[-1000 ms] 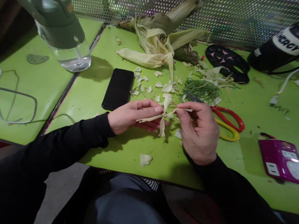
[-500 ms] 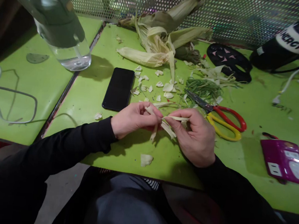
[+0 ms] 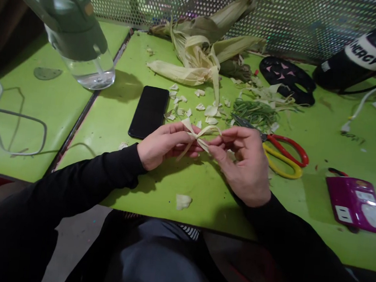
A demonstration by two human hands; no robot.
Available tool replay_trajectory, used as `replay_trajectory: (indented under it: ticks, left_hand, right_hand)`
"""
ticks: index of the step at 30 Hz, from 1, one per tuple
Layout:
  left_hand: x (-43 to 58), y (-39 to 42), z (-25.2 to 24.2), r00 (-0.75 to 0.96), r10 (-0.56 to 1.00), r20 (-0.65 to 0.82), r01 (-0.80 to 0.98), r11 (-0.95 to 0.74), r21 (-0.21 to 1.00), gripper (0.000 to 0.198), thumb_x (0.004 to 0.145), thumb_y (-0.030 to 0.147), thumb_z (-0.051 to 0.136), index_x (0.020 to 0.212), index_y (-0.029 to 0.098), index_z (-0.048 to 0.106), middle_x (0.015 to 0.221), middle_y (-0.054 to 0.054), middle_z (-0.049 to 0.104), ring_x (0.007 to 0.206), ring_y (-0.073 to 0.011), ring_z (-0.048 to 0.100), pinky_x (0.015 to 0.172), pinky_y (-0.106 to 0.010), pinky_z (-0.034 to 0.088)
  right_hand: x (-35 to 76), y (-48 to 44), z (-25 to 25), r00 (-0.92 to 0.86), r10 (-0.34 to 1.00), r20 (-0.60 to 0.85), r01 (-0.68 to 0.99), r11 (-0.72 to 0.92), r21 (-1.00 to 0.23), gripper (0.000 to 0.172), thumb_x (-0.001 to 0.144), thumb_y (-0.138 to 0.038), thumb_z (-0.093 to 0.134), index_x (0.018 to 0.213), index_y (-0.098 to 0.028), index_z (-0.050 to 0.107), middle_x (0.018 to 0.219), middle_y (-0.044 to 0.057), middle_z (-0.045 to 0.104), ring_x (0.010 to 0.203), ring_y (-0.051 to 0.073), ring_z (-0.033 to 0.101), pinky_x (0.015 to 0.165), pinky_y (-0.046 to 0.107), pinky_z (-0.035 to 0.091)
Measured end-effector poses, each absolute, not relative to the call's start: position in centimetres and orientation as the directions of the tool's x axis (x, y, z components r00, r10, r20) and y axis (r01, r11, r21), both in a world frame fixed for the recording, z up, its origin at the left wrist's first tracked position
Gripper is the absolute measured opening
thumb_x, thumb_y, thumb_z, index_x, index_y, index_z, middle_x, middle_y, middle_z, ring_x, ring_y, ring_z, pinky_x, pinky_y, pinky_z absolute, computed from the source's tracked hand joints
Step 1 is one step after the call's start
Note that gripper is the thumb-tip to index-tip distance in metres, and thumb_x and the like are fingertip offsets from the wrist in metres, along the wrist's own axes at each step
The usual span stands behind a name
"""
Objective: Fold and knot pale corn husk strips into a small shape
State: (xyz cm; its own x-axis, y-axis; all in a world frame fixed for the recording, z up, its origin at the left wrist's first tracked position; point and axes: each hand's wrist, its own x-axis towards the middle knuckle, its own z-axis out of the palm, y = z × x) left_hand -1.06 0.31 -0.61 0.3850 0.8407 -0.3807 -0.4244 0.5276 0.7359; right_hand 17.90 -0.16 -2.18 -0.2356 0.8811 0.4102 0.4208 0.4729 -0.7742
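My left hand [image 3: 168, 143] pinches several pale corn husk strips [image 3: 199, 137] where they cross, above the green table. The strips fan out from that point, and one bends into a loop toward the right. My right hand [image 3: 245, 163] has thumb and fingers at the right-hand ends of these strips, closed around them. Beyond the hands lie small cut husk pieces [image 3: 212, 111] and a larger bunch of dried corn husks [image 3: 195, 56]. Scissors [image 3: 283, 156] with red and yellow handles rest just past my right hand, their blades partly hidden by it.
A black phone [image 3: 149, 112] lies left of the husk pieces. Farther left stands a water bottle [image 3: 92, 69]. Green strands [image 3: 256, 112], a black eye mask [image 3: 287, 79], a black bottle [image 3: 363, 55] and a purple power socket box [image 3: 356, 204] are on the right.
The strips have turned and spread into a bow-like shape with a loop. My right hand's fingers have shifted and loosened slightly; my left hand has turned, showing more of its fingers underneath.
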Motion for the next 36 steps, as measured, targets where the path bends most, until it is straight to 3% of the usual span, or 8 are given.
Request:
replay_trajectory:
  ticks: [2, 7, 15, 22, 27, 31, 34, 36]
  left_hand:
    - [-1.0, 0.2, -0.9, 0.402, 0.844, -0.354, -0.42, 0.513, 0.749, 0.008, 0.083, 0.009, 0.06, 0.09, 0.013, 0.061, 0.07, 0.0, 0.067, 0.063, -0.0093, 0.065, 0.077, -0.029, 0.056]
    - [-1.1, 0.1, -1.3, 0.41, 0.86, -0.305, -0.344, 0.455, 0.821, 0.013, 0.079, 0.008, 0.066, 0.089, 0.014, 0.06, 0.067, 0.001, 0.066, 0.065, -0.0096, 0.066, 0.07, -0.024, 0.053]
    - [-0.9, -0.1, -1.0, 0.369, 0.9, -0.233, -0.212, 0.325, 0.922, 0.017, 0.076, 0.01, 0.069, 0.087, 0.013, 0.055, 0.057, 0.004, 0.063, 0.05, -0.0078, 0.058, 0.05, -0.018, 0.047]
    - [-0.7, -0.2, -0.6, 0.319, 0.911, -0.262, -0.158, 0.324, 0.933, 0.011, 0.079, 0.007, 0.065, 0.084, 0.012, 0.057, 0.061, 0.0, 0.067, 0.053, -0.0083, 0.062, 0.05, -0.018, 0.047]
    - [-0.8, -0.2, -0.4, 0.295, 0.928, -0.228, -0.193, 0.291, 0.937, 0.01, 0.078, 0.003, 0.063, 0.082, 0.011, 0.058, 0.057, 0.002, 0.065, 0.053, -0.0074, 0.061, 0.058, -0.019, 0.052]
    - [-1.0, -0.1, -0.4, 0.331, 0.889, -0.316, -0.263, 0.408, 0.874, 0.005, 0.083, 0.007, 0.062, 0.085, 0.011, 0.061, 0.064, -0.002, 0.07, 0.059, -0.0097, 0.066, 0.063, -0.023, 0.055]
    - [-1.1, 0.0, -0.3, 0.35, 0.851, -0.39, -0.33, 0.502, 0.799, 0.011, 0.09, 0.014, 0.055, 0.092, 0.01, 0.065, 0.071, -0.006, 0.073, 0.064, -0.0122, 0.069, 0.066, -0.026, 0.057]
    - [-1.1, 0.1, -0.3, 0.336, 0.847, -0.411, -0.357, 0.519, 0.777, 0.018, 0.093, 0.018, 0.052, 0.095, 0.01, 0.067, 0.072, -0.008, 0.073, 0.064, -0.0124, 0.068, 0.068, -0.027, 0.057]
  right_hand:
    - [17.8, -0.3, -2.0, -0.267, 0.862, 0.431, 0.489, 0.506, -0.71, 0.028, 0.08, -0.032, 0.074, 0.102, -0.023, 0.058, 0.086, 0.001, 0.069, 0.072, 0.017, 0.067, 0.063, 0.03, 0.055]
    - [17.7, -0.2, -1.2, -0.415, 0.733, 0.539, 0.617, 0.662, -0.425, 0.002, 0.088, -0.022, 0.063, 0.089, -0.023, 0.064, 0.085, 0.004, 0.071, 0.079, 0.019, 0.067, 0.067, 0.033, 0.053]
    - [17.6, -0.5, -1.3, -0.453, 0.711, 0.537, 0.636, 0.68, -0.364, 0.013, 0.089, -0.028, 0.063, 0.101, -0.024, 0.063, 0.088, 0.004, 0.072, 0.077, 0.02, 0.067, 0.064, 0.033, 0.052]
    - [17.9, -0.7, -1.0, -0.581, 0.564, 0.587, 0.654, 0.753, -0.076, 0.006, 0.091, -0.022, 0.058, 0.09, -0.024, 0.063, 0.075, 0.003, 0.068, 0.069, 0.019, 0.061, 0.064, 0.033, 0.048]
    - [17.9, -0.9, -0.9, -0.564, 0.579, 0.588, 0.649, 0.752, -0.117, 0.006, 0.091, -0.021, 0.057, 0.089, -0.024, 0.062, 0.075, 0.003, 0.066, 0.069, 0.019, 0.059, 0.064, 0.033, 0.048]
    - [18.0, -0.5, -1.1, -0.533, 0.635, 0.559, 0.644, 0.733, -0.218, 0.006, 0.092, -0.023, 0.057, 0.087, -0.024, 0.061, 0.074, 0.002, 0.066, 0.068, 0.019, 0.06, 0.064, 0.033, 0.048]
    - [18.1, 0.0, -1.2, -0.495, 0.679, 0.542, 0.67, 0.696, -0.259, 0.006, 0.092, -0.025, 0.058, 0.097, -0.024, 0.062, 0.085, 0.005, 0.069, 0.078, 0.021, 0.064, 0.068, 0.036, 0.051]
    - [18.1, 0.2, -1.2, -0.458, 0.651, 0.605, 0.699, 0.685, -0.207, 0.017, 0.089, -0.022, 0.061, 0.106, -0.023, 0.06, 0.096, 0.009, 0.069, 0.088, 0.024, 0.065, 0.074, 0.039, 0.052]
